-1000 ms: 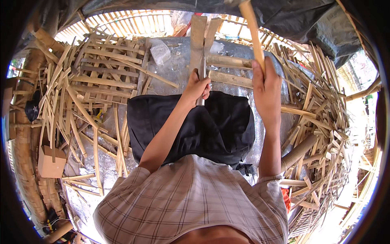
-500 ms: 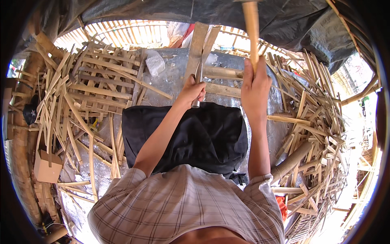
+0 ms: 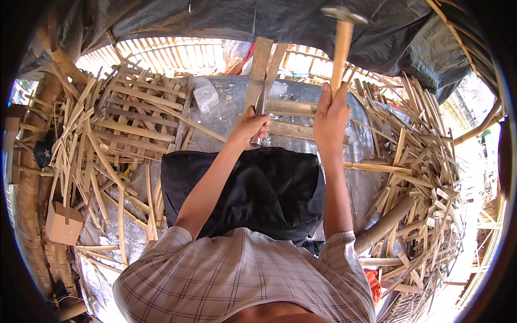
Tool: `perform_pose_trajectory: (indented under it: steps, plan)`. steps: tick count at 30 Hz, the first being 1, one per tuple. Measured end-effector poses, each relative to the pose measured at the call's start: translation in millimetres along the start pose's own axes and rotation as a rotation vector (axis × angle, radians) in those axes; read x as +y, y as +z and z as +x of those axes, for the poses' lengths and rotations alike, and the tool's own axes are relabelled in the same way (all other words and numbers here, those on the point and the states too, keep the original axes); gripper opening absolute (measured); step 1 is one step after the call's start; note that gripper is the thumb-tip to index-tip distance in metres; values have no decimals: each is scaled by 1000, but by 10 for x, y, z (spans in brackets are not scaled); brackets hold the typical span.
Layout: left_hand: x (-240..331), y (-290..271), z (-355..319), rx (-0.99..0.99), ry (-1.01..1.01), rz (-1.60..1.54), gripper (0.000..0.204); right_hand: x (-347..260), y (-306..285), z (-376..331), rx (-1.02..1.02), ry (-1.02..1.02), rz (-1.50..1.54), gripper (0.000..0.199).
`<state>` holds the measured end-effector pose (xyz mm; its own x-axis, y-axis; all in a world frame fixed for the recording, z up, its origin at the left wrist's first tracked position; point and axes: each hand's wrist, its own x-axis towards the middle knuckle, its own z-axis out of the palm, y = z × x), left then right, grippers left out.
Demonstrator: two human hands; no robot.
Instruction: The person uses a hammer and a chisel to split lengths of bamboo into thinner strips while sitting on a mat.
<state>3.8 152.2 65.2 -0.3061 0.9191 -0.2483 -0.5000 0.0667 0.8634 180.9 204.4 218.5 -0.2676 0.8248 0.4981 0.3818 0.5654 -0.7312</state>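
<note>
My left hand (image 3: 250, 125) is closed around a slim metal tool that looks like a chisel (image 3: 260, 103), its far end against upright bamboo strips (image 3: 259, 64) in front of me. Raised to the right of it, my right hand (image 3: 330, 119) grips the wooden handle of a hammer (image 3: 341, 54), its metal head up and apart from the chisel. Split bamboo slats (image 3: 293, 107) lie crosswise between and beyond my hands. A black cloth (image 3: 242, 188) covers my lap below them.
A lattice of bamboo slats (image 3: 142, 107) and loose strips lie at left, near a pale stone block (image 3: 205, 96) and a cardboard box (image 3: 63, 223). Piled bamboo offcuts (image 3: 425, 215) and a thick pole (image 3: 385, 226) are at right. Dark sheeting (image 3: 215, 21) hangs ahead.
The hammer's head has come into view, and my right hand sits slightly further left. My left hand keeps its grip on the chisel. The whole scene has shifted a little lower in the picture.
</note>
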Motion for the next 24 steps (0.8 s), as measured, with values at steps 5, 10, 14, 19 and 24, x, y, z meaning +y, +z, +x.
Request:
perform_pose_trajectory:
  steps: [5,10,14,19,24]
  plan:
    - [-66,84,208,63,76,-117,26,1723,338,-427,-427,-398,-489,24]
    - [295,-584,97,124,92,-224,21,1757,208,-610,-581,-3,-453,30]
    - [408,-679,-19,115,48,-187,23,1113,194,-374,-285,134,-195,33]
    - [515,-452,-509,88,43,-186,23,1106,258,-403,-325,452,522,28]
    - [180,-352,-581,140,28,-202,26,937,452,-821,-449,587,630,28]
